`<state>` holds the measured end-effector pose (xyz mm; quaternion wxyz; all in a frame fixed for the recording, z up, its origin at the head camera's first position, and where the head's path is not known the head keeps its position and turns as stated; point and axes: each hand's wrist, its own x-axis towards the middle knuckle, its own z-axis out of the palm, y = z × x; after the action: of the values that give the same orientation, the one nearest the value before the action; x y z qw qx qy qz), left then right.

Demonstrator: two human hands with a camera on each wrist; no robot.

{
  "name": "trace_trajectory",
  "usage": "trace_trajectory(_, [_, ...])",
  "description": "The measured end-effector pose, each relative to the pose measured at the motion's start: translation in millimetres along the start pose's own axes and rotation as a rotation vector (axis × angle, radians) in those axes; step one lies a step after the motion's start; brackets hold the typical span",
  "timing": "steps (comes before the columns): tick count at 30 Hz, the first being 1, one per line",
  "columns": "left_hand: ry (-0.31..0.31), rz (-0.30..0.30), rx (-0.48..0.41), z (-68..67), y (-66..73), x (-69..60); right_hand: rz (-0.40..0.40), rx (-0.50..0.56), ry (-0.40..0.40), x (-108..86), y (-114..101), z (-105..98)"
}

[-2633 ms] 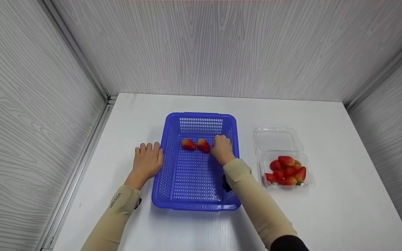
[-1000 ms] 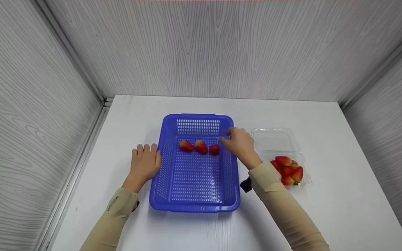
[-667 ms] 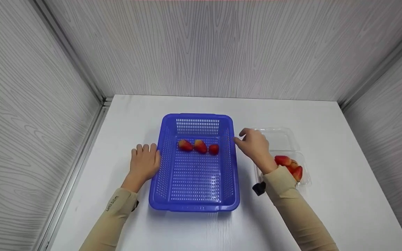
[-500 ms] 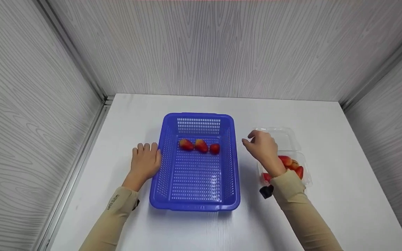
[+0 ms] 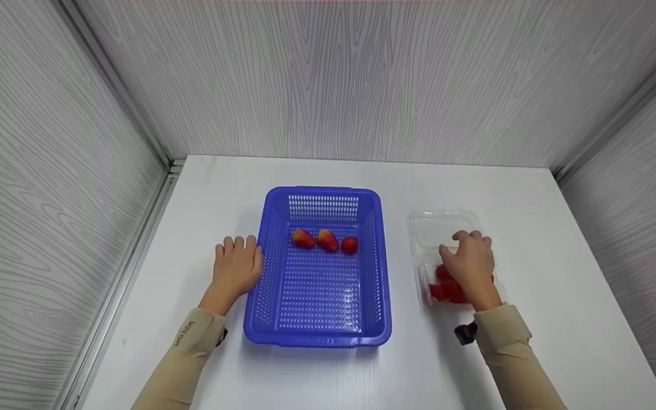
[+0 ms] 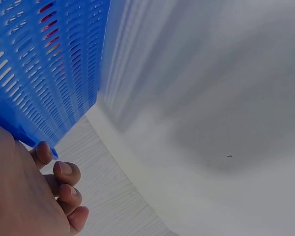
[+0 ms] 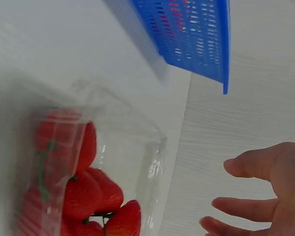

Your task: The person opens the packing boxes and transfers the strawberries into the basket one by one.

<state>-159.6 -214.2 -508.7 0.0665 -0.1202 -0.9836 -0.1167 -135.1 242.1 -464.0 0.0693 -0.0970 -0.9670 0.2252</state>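
In the head view, my left hand (image 5: 236, 265) rests at the left rim of a blue perforated plastic basket (image 5: 319, 336). Its fingers are relaxed and slightly bent; the left wrist view shows them below the rim, with one fingertip by its edge. Three strawberries lie in a row inside the basket: left strawberry (image 5: 303, 238), middle strawberry (image 5: 327, 240) and right strawberry (image 5: 349, 245). My right hand (image 5: 470, 262) hovers over a clear plastic clamshell box (image 7: 125, 147), thumb and fingers apart, holding nothing. Several strawberries (image 7: 88, 196) with green stems fill the box, partly hidden by the hand in the head view.
The clamshell's raised lid (image 5: 430, 228) lies folded back behind its base. Basket and box stand apart on a white table (image 5: 237, 376). Wood-grain panels enclose it: a back panel (image 5: 328, 80), a left panel (image 5: 32, 199) and one on the right.
My right hand has let go of the third strawberry in the basket, then moved right over the rim to above the clamshell. My left hand has stayed at the basket's left side.
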Motion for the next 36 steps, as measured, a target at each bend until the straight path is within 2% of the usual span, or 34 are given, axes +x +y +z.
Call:
trace_trajectory(8, [0.007, 0.004, -0.004, 0.2, -0.1, 0.1, 0.095, 0.050, -0.061, -14.0, 30, 12])
trace_trajectory(14, [0.011, 0.008, 0.000, -1.0, 0.6, -0.3, 0.107, 0.036, -0.061, -19.8, 42, 21])
trace_trajectory(19, [0.021, 0.007, -0.009, -1.1, 0.2, -0.9, 0.120, 0.046, -0.100, -22.3, 46, 27])
trace_trajectory(26, [0.003, -0.002, 0.007, 0.0, -1.0, -0.9, 0.101, 0.053, -0.063, -22.8, 47, 34])
trace_trajectory(36, [-0.011, -0.006, 0.003, -0.8, -1.1, 0.1, 0.101, 0.020, -0.056, -19.9, 48, 40])
